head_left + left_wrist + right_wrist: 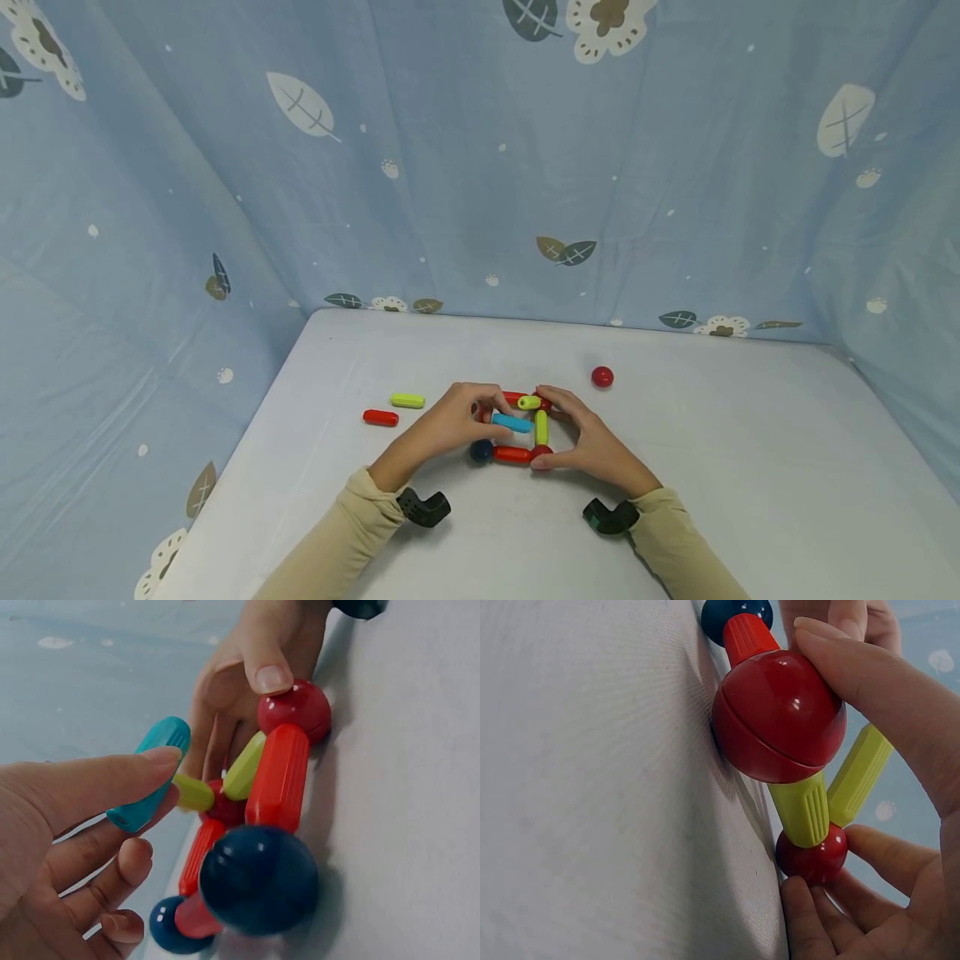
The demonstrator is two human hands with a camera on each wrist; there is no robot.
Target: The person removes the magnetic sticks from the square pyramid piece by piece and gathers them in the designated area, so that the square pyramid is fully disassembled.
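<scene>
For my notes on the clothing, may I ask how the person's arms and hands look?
The left sleeve and right sleeve are plain beige, gathered near the wrists. The left hand and right hand wear no gloves. The left wrist camera and right wrist camera are black and curved; the right one has a small green patch.

The beige left sleeve [330, 546], wrinkled at its cuff [375, 496], has a curved black wrist camera [425, 510] beside it, while to that sleeve's right are a matching right sleeve [684, 542], a second, green-marked black camera [611, 517], and fingers [136, 859] with short nails [271, 678].
</scene>
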